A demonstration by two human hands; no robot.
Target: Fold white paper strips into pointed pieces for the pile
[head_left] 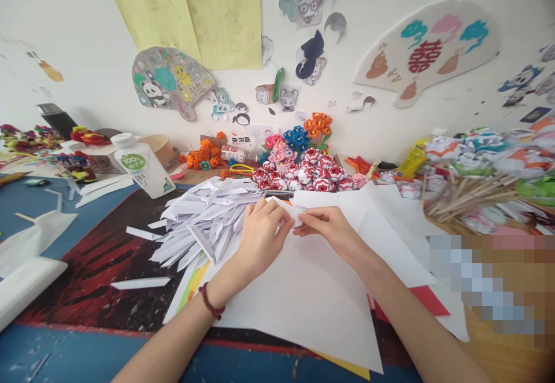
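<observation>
Between my two hands is a small piece of white paper (291, 210), pinched from both sides. My left hand (263, 229), with a dark red bracelet (211, 302) on its wrist, grips the paper's left part between thumb and fingers. On the paper's right edge, my right hand (330, 228) closes thumb and fingertips. Both hands are above a stack of large white sheets (303, 296). Just left of my left hand lies a heap of folded white paper strips (208, 215). A single folded strip (141, 283) rests apart on the dark red and black mat (95, 279).
Red-and-white paper flowers (312, 172) crowd the back, beside orange flowers (203, 154). A white bottle (142, 165) leans at the back left. To the right, paper flowers on wooden sticks (468, 192) fill a box. Red paper (429, 302) lies under my right forearm.
</observation>
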